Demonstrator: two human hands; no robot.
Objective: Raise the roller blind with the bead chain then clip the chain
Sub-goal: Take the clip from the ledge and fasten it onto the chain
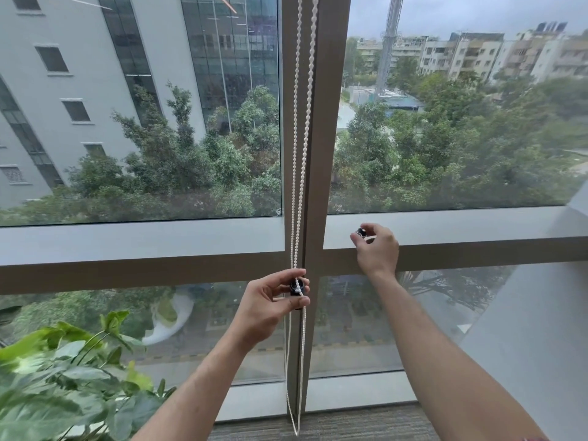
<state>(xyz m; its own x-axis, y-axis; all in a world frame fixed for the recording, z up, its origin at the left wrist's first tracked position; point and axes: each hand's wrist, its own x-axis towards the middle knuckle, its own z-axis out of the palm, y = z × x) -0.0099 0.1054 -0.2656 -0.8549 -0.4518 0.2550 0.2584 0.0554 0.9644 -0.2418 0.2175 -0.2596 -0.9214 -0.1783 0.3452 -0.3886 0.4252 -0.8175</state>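
My left hand (270,300) pinches the bead chain (297,154) at a black clip (297,289); my right hand (377,246) holds a dark piece (361,232). If pinch loosens, chain slips.

white bead chain (300,154) in black clip (297,287)

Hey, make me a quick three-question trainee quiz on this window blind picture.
1. True or false: the left hand holds the bead chain at a black clip.
2. The right hand pinches: A) a leaf, B) a small dark part, C) nothing.
3. Fill in: the chain hangs along the window ____.

Key: 1 true; 2 B; 3 frame.
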